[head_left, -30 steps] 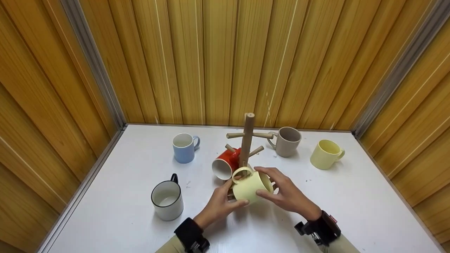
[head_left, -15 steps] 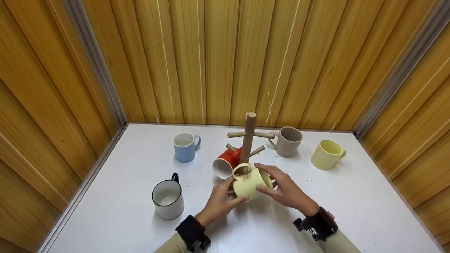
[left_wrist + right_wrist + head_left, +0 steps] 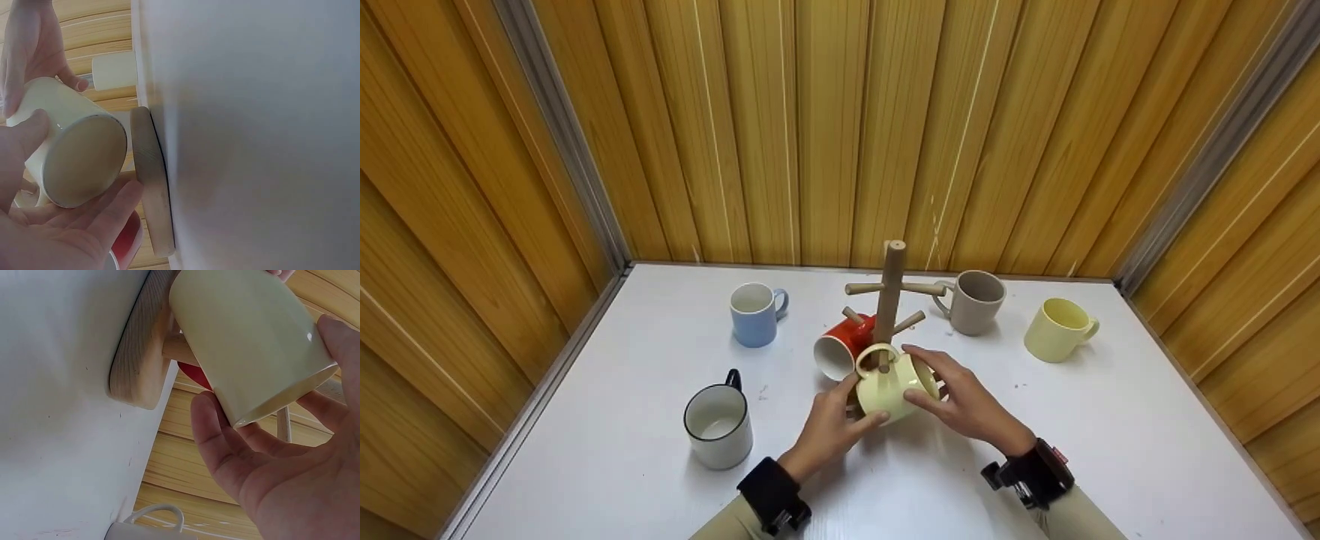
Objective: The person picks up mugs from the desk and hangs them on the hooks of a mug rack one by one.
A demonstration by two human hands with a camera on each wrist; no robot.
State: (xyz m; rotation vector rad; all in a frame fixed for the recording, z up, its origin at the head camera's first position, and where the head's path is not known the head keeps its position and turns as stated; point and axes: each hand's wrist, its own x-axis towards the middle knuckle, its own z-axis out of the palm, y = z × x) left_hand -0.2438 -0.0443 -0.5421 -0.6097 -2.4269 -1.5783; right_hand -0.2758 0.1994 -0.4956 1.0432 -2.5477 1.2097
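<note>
A pale yellow mug (image 3: 889, 394) is tilted on its side before the wooden mug tree (image 3: 889, 300), handle upward. The end of a front peg (image 3: 883, 367) shows inside the handle's loop. My left hand (image 3: 826, 429) holds the mug's base end, its thumb on the body. At the rim end my right hand (image 3: 973, 405) grips it, fingers and thumb on either side. The right wrist view shows the mug (image 3: 253, 343) apart from the table, beside the wooden base (image 3: 138, 377). A red mug (image 3: 840, 349) hangs tilted at the tree's lower left, partly hidden.
On the white table (image 3: 607, 450) stand a blue mug (image 3: 754, 319) at back left and a black-rimmed white mug (image 3: 718, 427) at front left. A taupe mug (image 3: 975, 304) and another yellow mug (image 3: 1057, 331) stand to the right. Wood-patterned walls (image 3: 825, 135) surround the table.
Both hands have raised the pale yellow mug slightly toward the tree. Its handle loop now frames the front peg's end. The other mugs stay put.
</note>
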